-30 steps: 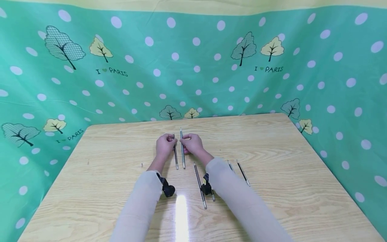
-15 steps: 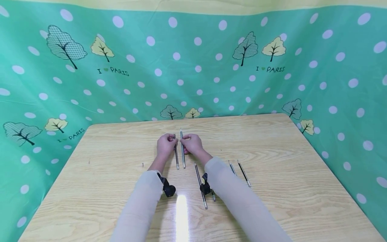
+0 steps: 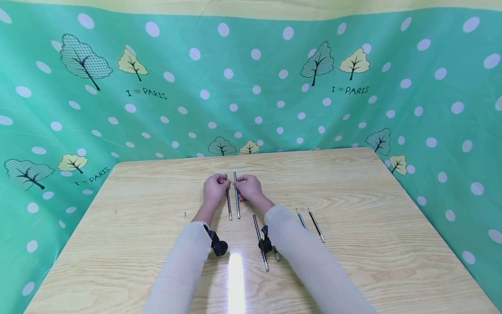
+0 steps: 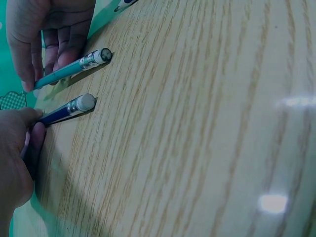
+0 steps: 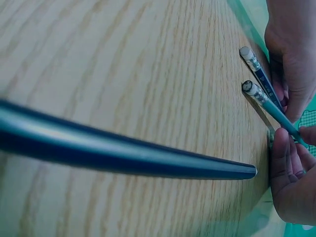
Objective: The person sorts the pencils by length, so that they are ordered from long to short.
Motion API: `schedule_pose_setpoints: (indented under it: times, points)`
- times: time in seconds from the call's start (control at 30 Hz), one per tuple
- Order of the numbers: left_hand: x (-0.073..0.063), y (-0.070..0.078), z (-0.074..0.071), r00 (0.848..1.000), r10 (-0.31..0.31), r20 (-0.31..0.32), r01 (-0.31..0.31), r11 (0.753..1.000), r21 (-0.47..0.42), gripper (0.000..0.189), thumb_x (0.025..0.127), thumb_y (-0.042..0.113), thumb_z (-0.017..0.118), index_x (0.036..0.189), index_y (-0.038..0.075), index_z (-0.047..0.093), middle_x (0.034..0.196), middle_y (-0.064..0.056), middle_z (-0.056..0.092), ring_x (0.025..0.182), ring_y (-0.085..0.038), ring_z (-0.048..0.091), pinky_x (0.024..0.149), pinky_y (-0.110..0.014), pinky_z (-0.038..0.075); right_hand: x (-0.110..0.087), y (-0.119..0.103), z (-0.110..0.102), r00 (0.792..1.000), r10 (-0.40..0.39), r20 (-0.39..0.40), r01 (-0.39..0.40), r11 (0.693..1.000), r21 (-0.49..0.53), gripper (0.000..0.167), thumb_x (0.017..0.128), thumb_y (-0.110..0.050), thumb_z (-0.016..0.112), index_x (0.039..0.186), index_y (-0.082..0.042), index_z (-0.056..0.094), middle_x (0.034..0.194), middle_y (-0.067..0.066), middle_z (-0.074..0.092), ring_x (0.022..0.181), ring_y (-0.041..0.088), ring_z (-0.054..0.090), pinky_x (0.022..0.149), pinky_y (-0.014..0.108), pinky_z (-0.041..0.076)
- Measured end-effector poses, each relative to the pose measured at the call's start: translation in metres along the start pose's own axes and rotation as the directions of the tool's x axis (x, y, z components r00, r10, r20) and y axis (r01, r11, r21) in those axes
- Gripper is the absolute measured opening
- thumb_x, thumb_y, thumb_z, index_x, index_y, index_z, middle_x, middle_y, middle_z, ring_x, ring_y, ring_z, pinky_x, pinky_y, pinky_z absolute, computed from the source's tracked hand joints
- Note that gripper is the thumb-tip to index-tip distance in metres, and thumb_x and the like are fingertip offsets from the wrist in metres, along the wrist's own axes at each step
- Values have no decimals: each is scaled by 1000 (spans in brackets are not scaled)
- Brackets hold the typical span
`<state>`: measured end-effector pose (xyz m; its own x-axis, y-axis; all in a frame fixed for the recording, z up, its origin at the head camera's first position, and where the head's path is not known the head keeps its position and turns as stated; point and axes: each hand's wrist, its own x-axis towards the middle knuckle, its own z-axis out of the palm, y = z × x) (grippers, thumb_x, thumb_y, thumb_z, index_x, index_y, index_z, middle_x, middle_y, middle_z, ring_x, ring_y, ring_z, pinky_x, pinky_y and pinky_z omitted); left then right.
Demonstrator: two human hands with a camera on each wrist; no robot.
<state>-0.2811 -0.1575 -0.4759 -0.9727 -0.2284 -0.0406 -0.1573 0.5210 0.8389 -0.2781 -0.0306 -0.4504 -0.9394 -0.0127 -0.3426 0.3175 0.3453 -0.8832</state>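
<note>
Table (image 3: 129, 244) of pale wood grain carries six pencils in all: two in the hands and four lying loose. The left hand (image 3: 214, 189) is closed to a pinch, thumb and fingers on one dark pencil (image 3: 229, 206). The right hand (image 3: 250, 187) likewise pinches one teal pencil (image 3: 237, 207), its thumb and fingers drawn together on the shaft. These two pencils stand side by side near the far edge, slightly apart, eraser ends toward the person (the dark one's eraser is white, the teal one's smudged darker). Whether either touches the wood, I cannot tell.

Nearer the person lie two more: one long dark pencil (image 3: 256, 226) and, just beside it, a partly hidden pencil (image 3: 276, 255). To the right, past the forearm, rest the last two: a second teal pencil (image 3: 301, 218) and another dark pencil (image 3: 316, 225), near each other but not touching.

Two black wrist cameras (image 3: 219, 247) sit at two pale sleeves (image 3: 176, 266). Behind hangs one green dotted cloth (image 3: 266, 117).
</note>
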Motion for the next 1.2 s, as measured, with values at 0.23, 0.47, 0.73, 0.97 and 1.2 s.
schedule_pose_setpoints:
  times: [0.23,0.47,0.73,0.97,1.2]
  points:
    - [2,-1,0,1000,7,1,-7,1000,-5,26,86,18,65,108,4,65,90,-7,60,78,-17,57,62,-21,52,2,1,0,1000,-9,7,9,1000,4,25,90,-21,62,112,-9,63,64,5,57,45,12,52,44,23,54]
    - [2,-2,0,1000,4,5,-4,1000,-13,26,86,19,65,108,5,64,90,-7,60,76,-17,57,61,-21,53,2,1,1,1000,-6,9,6,1000,7,25,90,-21,62,112,-9,63,63,5,57,45,12,52,44,23,54]
    - [-1,-1,0,1000,-7,6,8,1000,-29,26,86,19,65,108,6,65,91,-7,60,76,-16,57,60,-20,55,3,5,3,1000,-9,1,9,1000,-10,25,90,-22,63,111,-10,62,60,4,56,43,12,50,38,21,49]
    - [-2,-2,-1,1000,-3,1,3,999,-36,25,87,19,65,108,5,65,92,-8,61,76,-16,58,61,-21,55,3,7,3,1000,-25,-8,25,999,-43,26,90,-25,63,112,-11,63,56,2,55,41,11,49,36,19,45]
    - [-1,-3,-1,1000,1,4,-1,999,-43,25,86,21,65,106,5,65,92,-7,61,77,-16,57,61,-20,54,5,10,4,996,-81,-27,77,989,-126,29,90,-28,62,113,-12,63,49,-1,52,36,10,45,32,18,39]
